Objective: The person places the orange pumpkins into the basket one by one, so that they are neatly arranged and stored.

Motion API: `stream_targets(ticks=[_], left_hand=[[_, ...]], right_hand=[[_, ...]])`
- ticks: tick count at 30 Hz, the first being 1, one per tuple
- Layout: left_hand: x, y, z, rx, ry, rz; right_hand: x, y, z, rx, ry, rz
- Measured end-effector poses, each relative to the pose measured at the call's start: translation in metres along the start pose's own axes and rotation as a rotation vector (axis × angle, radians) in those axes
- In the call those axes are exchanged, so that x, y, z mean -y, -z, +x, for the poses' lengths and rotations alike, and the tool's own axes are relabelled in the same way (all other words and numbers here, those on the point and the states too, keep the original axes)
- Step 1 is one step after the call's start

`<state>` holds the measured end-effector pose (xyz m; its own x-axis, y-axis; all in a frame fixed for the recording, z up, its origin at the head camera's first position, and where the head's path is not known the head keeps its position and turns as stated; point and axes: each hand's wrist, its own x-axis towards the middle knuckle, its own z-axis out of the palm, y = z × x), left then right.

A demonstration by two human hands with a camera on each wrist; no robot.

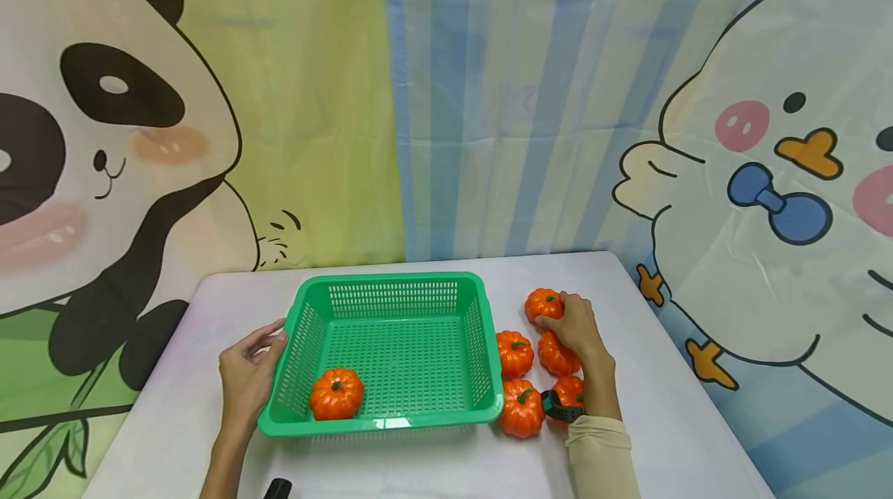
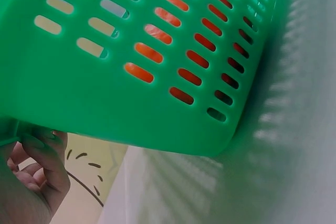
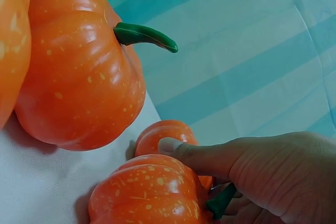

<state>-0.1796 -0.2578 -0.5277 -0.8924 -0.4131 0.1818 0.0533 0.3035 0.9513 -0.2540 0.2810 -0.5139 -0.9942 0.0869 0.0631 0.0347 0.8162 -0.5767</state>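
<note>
Holds L rim of green rect. perforated plastic basket (image 1: 380, 424) betw. thumb + fingers of L hand (image 1: 251, 367). Pinches glossy orange ribbed pumpkin (image 1: 541, 305) in R hand (image 1: 579, 327), well apart from L hand, outside basket. Has 4 similar green-stemmed orange pumpkins (image 1: 515, 354) on white tabletop (image 1: 670, 375): 1 just nearside of R hand, 1 by R wrist, 2 to R hand's left, beside basket. Shows another orange pumpkin (image 1: 336, 394) inside basket, to L hand's right, nr corner.
</note>
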Motion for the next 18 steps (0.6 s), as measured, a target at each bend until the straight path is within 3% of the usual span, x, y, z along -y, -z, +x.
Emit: stream_targets(ticks=[9,18], left_hand=[[0.0000,-0.0004,-0.0004,-0.005,0.000,0.004],[0.0004,-0.0003,0.0002,0.000,0.004,-0.005]], right_hand=[[0.0026,0.0026,-0.0031,0.020,-0.039,0.039],[0.0060,0.0054,-0.0031,-0.003,-0.004,0.029]])
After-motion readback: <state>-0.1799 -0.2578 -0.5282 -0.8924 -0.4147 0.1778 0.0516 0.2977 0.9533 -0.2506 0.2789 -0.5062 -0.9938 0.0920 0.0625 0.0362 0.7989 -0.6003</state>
